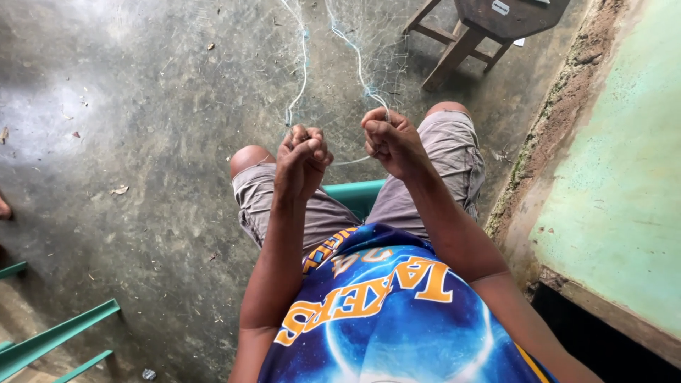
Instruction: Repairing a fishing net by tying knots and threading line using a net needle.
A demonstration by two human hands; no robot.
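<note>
I sit on a green seat (355, 193) with my knees apart, looking down. A fine, almost see-through fishing net (355, 64) with pale blue-white cords hangs in front of me from the top of the view. My left hand (301, 159) is clenched around one cord of the net above my left knee. Beside it, over my right knee, my right hand (391, 138) pinches another cord. A short stretch of line runs slack between the two hands.
The floor (142, 142) is rough grey concrete with bits of litter. A dark wooden stool (489, 28) stands at the top right. A pale green wall (624, 177) with a mossy base runs along the right. Green metal bars (57, 337) lie at the lower left.
</note>
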